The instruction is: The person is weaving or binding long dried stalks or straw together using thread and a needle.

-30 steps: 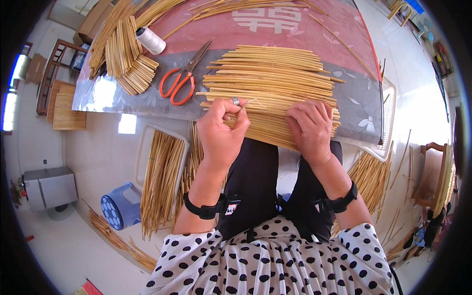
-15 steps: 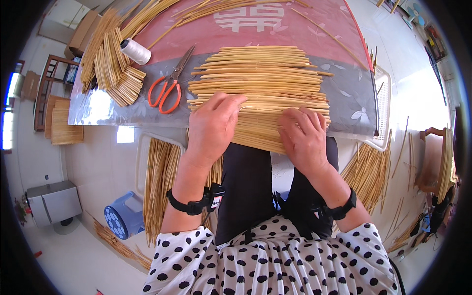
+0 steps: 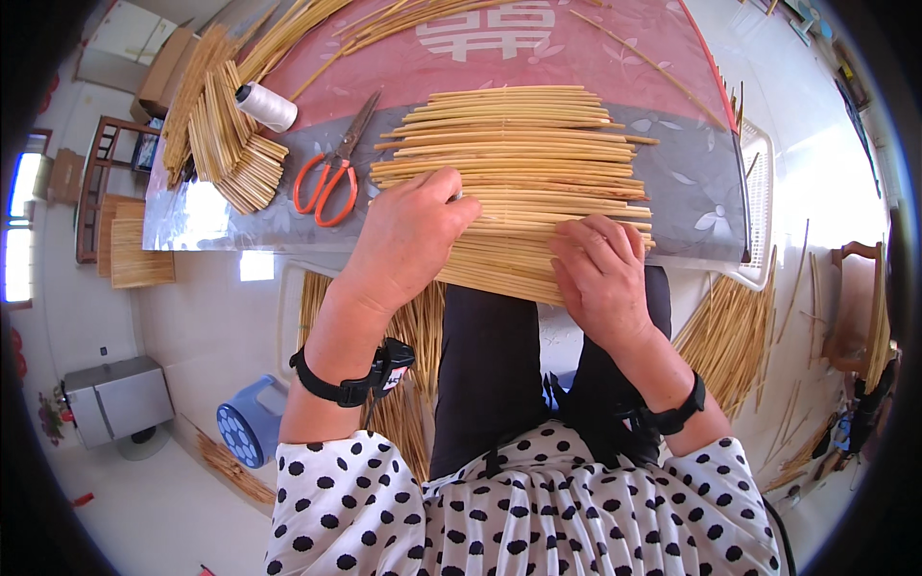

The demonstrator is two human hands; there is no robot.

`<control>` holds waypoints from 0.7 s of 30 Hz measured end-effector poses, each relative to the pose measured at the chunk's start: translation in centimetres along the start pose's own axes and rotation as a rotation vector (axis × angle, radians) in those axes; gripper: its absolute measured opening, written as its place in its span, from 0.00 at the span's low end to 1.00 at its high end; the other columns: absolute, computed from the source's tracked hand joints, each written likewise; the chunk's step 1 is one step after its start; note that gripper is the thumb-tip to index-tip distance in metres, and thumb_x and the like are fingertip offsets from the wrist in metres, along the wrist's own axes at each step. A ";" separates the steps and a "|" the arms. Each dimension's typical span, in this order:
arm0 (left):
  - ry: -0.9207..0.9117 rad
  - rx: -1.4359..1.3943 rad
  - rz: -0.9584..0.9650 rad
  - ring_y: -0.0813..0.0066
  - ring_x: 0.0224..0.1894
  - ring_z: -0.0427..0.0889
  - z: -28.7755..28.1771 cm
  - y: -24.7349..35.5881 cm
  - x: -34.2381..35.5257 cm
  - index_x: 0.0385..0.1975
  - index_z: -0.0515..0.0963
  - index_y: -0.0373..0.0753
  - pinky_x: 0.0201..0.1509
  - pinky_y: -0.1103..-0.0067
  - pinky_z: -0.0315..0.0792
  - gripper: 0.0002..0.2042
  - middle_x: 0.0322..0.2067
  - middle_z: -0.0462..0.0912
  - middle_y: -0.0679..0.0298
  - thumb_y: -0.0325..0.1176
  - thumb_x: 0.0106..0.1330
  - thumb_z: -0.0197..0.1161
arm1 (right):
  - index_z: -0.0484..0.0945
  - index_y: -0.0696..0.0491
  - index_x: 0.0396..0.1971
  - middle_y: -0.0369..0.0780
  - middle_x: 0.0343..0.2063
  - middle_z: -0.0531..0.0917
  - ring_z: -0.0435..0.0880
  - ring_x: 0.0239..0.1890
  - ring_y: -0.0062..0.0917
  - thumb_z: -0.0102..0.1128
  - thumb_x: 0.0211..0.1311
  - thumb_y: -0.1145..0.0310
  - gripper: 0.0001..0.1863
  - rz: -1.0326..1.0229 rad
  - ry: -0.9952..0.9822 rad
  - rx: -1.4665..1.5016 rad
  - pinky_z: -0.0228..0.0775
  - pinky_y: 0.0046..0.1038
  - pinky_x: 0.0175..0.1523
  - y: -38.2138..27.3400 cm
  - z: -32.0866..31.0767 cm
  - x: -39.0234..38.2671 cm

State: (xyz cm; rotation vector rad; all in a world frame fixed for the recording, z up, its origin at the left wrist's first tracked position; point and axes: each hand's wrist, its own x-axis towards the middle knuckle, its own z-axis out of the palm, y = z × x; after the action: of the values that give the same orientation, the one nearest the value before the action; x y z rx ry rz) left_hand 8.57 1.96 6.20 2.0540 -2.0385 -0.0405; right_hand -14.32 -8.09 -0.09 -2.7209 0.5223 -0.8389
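A mat of pale yellow plant stalks (image 3: pixel 519 163), laid side by side with a line of stitching across its middle, rests on the table and hangs over the near edge above my lap. My left hand (image 3: pixel 408 235) is closed over its left part, thumb and forefinger pinched near the stitching; what they hold is too small to make out. My right hand (image 3: pixel 605 274) grips the mat's near right part, fingers curled over the stalks. Left of the mat lie scissors (image 3: pixel 327 187) with orange handles, blades partly apart. A spool of white thread (image 3: pixel 266 107) lies beyond them.
Bundles of cut stalks (image 3: pixel 219 130) lie at the table's far left, with loose stalks (image 3: pixel 653 72) across the back. A white plastic basket (image 3: pixel 759 192) stands at right. Below the table are more stalks (image 3: pixel 725 341) and a blue stool (image 3: pixel 252 422).
My left hand has drawn slightly back and turned, its forearm swinging left. A white thread loop seen by its fingertips no longer shows. My right hand stays on the mat.
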 end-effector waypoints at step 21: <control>-0.275 -0.048 -0.008 0.50 0.39 0.82 0.1 1.8 1.2 0.32 0.76 0.33 0.41 0.61 0.76 0.04 0.32 0.76 0.53 0.21 0.58 0.57 | 0.82 0.53 0.41 0.35 0.44 0.81 0.79 0.50 0.30 0.61 0.48 0.73 0.16 -0.013 0.010 0.016 0.66 0.37 0.57 0.0 0.4 -0.5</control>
State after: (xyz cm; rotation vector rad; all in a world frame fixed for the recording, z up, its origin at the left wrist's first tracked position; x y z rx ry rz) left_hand 6.86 0.73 6.68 2.1265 -2.1583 -0.3895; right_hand -14.48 -7.82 -0.70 -2.7095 0.4978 -0.8572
